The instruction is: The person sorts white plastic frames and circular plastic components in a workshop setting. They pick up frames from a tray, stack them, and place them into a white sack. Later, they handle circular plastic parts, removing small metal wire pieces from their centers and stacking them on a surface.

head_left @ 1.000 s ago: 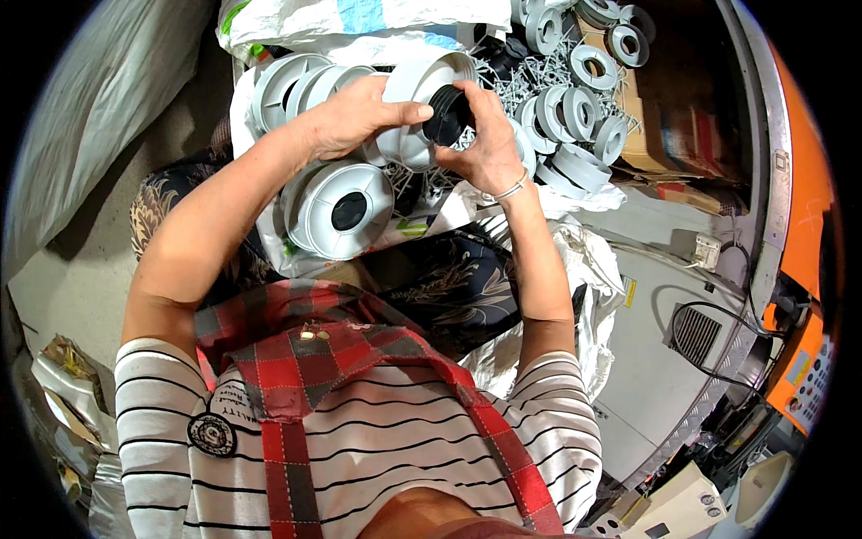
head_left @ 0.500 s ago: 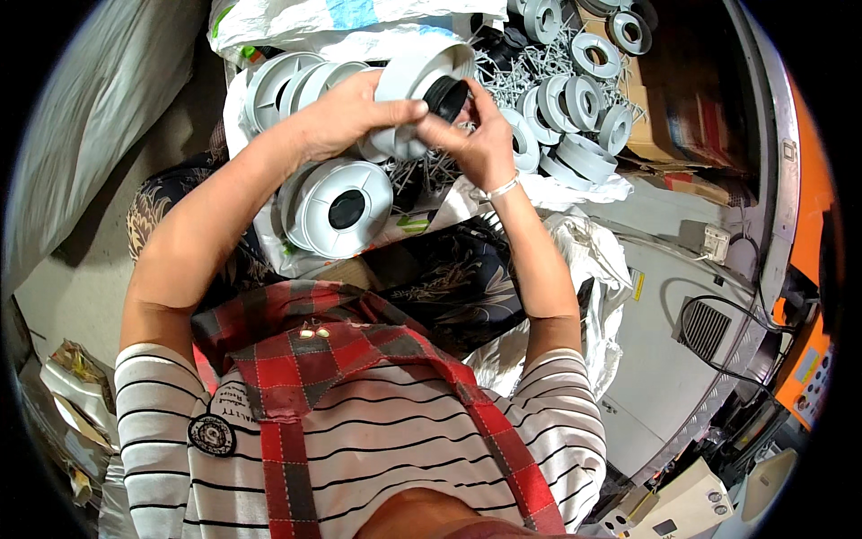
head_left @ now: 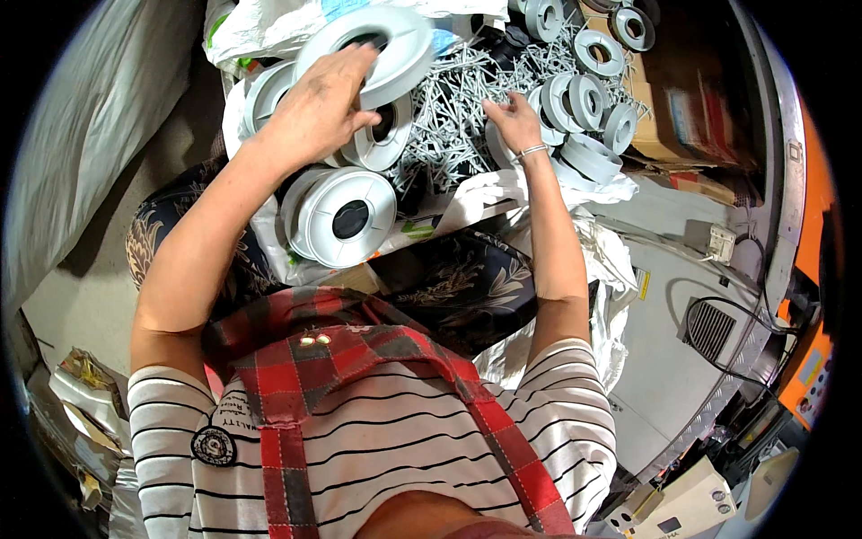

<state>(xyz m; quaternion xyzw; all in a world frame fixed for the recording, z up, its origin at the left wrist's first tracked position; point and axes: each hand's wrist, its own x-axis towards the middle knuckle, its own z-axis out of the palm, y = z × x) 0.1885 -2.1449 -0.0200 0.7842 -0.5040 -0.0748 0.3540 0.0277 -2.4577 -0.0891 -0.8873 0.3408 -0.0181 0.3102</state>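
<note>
Change since earlier frame: both hands have parted; they were joined on one grey ring with a black part at upper centre, and now work separately.
Left hand (head_left: pixel 323 112): upper left of centre, fingers spread wide, palm down on a large grey ring housing (head_left: pixel 377 40); fingertips touch its rim.
Right hand (head_left: pixel 514 119): upper centre-right, fingers loosely curled, resting in the heap of grey spring clips (head_left: pixel 449 117); whether it pinches a clip cannot be told. A thin bracelet sits on the wrist.
Large ring housings, count: about five visible at upper left; one under the left hand, one just below it (head_left: pixel 386 135), one partly hidden at its left (head_left: pixel 265 90), and a stacked pair with a dark centre hole (head_left: pixel 346 216) lower, near the left forearm.
Small grey rings, count: about eight in the cluster (head_left: pixel 588 99) at upper right, just beside the right hand; some stand on edge.
Clips, count: too many and too tangled to count.
Support: items lie on white plastic sheeting (head_left: pixel 485 193) at upper centre.
Surroundings: cardboard box (head_left: pixel 691 108) at upper right; white socket block (head_left: pixel 718 241) at right.
</note>
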